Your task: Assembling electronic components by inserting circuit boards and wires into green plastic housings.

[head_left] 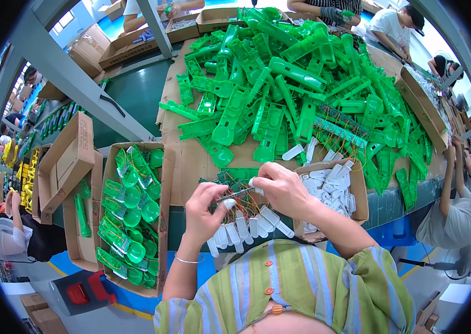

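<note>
Several circuit boards [227, 179]; green, orange-wired

Near one o'clock, hard green plastic in the heaped casings [271, 125], smooth and glossy, with bright highlights; at eight o'clock, the same shine on round-headed green shells [135, 252], inside a matt brown cardboard tray [164, 211]; at six o'clock, smooth white plastic in the fanned pieces [242, 229]; past three o'clock, matt cardboard again in the box [361, 195]; at nine o'clock, dull, papery cardboard sheet [182, 161]; at ten o'clock, smooth, painted-looking metal beam [74, 72]; at seven o'clock, shiny, metallic-looking bangle [186, 261]; toward six o'clock, soft, matt cloth in the striped shirt [313, 278], with smooth orange buttons [269, 291].
</note>
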The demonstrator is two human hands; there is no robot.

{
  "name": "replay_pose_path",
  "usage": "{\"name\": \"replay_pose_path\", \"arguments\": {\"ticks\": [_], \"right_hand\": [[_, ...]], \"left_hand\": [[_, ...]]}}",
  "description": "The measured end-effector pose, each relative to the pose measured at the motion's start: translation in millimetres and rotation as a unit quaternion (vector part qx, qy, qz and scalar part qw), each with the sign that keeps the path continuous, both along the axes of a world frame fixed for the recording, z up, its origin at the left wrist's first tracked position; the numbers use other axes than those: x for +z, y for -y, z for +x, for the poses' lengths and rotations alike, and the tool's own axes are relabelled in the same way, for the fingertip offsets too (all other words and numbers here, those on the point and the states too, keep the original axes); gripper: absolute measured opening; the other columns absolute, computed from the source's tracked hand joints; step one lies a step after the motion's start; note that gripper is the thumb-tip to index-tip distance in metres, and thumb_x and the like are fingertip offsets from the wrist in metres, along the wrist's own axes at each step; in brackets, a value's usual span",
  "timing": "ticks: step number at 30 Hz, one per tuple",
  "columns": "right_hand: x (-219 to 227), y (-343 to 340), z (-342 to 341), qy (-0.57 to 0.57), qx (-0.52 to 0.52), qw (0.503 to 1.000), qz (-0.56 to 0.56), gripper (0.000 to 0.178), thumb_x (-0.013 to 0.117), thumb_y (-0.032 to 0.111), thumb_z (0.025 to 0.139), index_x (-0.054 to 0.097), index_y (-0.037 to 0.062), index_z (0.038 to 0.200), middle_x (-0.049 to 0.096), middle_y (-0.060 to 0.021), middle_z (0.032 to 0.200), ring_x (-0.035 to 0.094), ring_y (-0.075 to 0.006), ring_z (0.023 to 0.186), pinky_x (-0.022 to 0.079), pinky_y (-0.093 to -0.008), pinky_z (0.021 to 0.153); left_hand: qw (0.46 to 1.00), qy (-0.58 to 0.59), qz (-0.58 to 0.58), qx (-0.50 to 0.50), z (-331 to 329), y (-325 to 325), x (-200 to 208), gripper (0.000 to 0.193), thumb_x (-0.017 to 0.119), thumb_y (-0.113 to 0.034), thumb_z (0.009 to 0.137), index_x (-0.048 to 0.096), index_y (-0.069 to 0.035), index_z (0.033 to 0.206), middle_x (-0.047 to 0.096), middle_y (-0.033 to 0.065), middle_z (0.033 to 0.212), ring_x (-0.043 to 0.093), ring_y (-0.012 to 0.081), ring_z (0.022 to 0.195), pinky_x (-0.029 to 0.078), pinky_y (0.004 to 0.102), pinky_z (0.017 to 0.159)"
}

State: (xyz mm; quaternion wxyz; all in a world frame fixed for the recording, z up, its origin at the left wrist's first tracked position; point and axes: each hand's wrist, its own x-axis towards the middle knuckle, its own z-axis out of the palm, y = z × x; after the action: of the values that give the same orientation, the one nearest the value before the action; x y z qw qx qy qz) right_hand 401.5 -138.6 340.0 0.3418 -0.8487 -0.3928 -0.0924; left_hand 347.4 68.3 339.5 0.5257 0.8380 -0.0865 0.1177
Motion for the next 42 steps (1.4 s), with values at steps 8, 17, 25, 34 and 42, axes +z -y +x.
{"name": "replay_pose_path", "arguments": {"ticks": [8,17,25,34,42], "right_hand": [[-14.1,-13.8,-9.7,-0.022,-0.026,0.999,0.017,0.013,0.058,0.000,0.070,0.055,0.0029,0.083,0.049,-0.0133,0.078,0.055,-0.0316,0.071,0.046,-0.0408,0.060],[-27.3,-18.5,-4.3,-0.047,-0.069,0.995,0.046,0.012,0.058,-0.002,0.068,0.055,0.0021,0.079,0.051,-0.0134,0.073,0.055,-0.0327,0.064,0.046,-0.0412,0.055],[-34.1,-48.6,-10.2,-0.087,-0.032,0.995,0.033,0.015,0.061,0.007,0.068,0.052,0.0010,0.078,0.053,-0.0174,0.079,0.058,-0.0352,0.072,0.049,-0.0428,0.061],[-19.4,42.1,38.4,0.120,-0.190,0.974,-0.014,0.026,0.062,0.006,0.068,0.060,0.0020,0.093,0.060,-0.0125,0.081,0.059,-0.0294,0.078,0.049,-0.0393,0.068],[-30.4,191.4,83.8,0.015,-0.397,0.893,-0.212,0.015,0.061,0.002,0.065,0.060,0.0038,0.080,0.057,-0.0131,0.084,0.057,-0.0307,0.082,0.048,-0.0418,0.069]], "left_hand": [[0.991,0.067,0.061,0.094,-0.9,8.4,-24.3,0.020,0.063,0.000,0.065,0.063,-0.003,0.085,0.050,0.0078,0.077,0.054,0.0204,0.067,0.044,0.0315,0.056],[0.957,0.179,0.199,0.108,22.5,5.4,-20.8,0.022,0.058,0.002,0.068,0.062,0.000,0.090,0.048,0.0073,0.076,0.050,0.0172,0.065,0.043,0.0291,0.055],[0.984,0.089,0.134,0.074,9.8,11.6,-45.5,0.016,0.059,0.004,0.067,0.063,0.000,0.082,0.046,0.0077,0.074,0.048,0.0213,0.063,0.039,0.0310,0.053],[0.948,0.152,0.262,0.099,17.6,1.9,-65.3,0.030,0.055,0.005,0.070,0.062,0.001,0.099,0.050,0.0128,0.092,0.046,0.0276,0.087,0.041,0.0363,0.074],[0.960,0.189,0.189,0.082,27.0,23.3,-29.7,0.023,0.058,-0.005,0.076,0.061,0.001,0.098,0.050,0.0129,0.097,0.047,0.0280,0.092,0.041,0.0364,0.079]]}}
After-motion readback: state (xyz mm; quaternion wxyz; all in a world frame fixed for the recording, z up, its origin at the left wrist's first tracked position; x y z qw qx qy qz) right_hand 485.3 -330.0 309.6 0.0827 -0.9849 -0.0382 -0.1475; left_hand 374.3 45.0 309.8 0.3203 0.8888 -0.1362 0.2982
